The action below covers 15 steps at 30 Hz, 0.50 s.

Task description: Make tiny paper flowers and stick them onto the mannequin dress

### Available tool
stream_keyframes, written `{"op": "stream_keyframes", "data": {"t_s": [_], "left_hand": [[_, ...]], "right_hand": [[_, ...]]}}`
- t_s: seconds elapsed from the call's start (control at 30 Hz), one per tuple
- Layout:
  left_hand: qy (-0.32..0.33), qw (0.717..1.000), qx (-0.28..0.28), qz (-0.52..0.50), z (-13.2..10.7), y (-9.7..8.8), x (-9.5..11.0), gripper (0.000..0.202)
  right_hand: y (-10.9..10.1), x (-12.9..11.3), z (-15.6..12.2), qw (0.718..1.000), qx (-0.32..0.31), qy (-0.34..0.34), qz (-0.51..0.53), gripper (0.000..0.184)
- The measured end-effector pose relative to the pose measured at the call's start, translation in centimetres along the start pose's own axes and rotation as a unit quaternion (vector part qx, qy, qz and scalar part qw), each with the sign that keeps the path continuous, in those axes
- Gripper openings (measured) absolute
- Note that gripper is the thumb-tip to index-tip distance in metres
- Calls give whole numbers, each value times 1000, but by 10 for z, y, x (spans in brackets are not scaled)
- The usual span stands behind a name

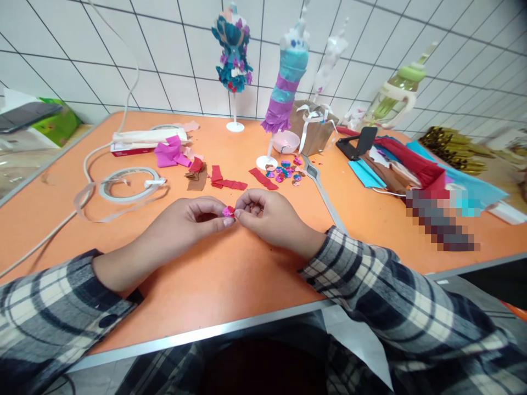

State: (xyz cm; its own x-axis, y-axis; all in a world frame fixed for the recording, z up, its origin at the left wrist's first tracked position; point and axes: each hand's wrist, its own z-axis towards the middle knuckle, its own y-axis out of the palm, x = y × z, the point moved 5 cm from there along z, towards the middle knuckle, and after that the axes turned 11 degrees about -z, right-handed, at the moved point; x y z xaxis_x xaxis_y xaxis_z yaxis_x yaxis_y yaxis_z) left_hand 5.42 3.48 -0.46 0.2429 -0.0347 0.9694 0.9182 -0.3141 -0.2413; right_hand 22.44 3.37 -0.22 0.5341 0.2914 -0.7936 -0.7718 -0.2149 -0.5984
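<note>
Between the fingertips of both hands is a small pink and red crepe paper flower point(229, 212). My left hand point(193, 215) pinches it between thumb and forefinger from the left. From the right, my right hand point(267, 216) grips its red edge, with the other fingers curled in. Just beyond the hands lie red paper strips point(230, 184) and another red strip point(263, 179). Several small finished-looking paper rosettes point(288, 171) in pink, blue and brown are heaped past my right hand. Brown paper pieces point(197, 178) and magenta paper point(171, 152) lie beyond my left hand.
Mini dress forms stand at the back: one in teal ruffles point(234, 55), one in blue and purple bands point(284, 82). A tape roll point(129, 184) and cable point(88, 164) are left. Scissors-like grey tool point(323, 189), pink bowl point(286, 142), phone stand point(358, 144) and folded paper point(420, 164) are right.
</note>
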Motion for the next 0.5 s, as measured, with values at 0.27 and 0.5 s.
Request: {"op": "stream_keyframes", "data": {"t_s": [0.27, 0.5], "left_hand": [[6, 1000, 2, 24, 0, -3, 2, 28], [28, 999, -17, 26, 0, 0, 6, 27]], "right_hand": [[-1, 3, -1, 997, -14, 51, 62, 15], [2, 2, -1, 990, -51, 70, 108, 7]]}}
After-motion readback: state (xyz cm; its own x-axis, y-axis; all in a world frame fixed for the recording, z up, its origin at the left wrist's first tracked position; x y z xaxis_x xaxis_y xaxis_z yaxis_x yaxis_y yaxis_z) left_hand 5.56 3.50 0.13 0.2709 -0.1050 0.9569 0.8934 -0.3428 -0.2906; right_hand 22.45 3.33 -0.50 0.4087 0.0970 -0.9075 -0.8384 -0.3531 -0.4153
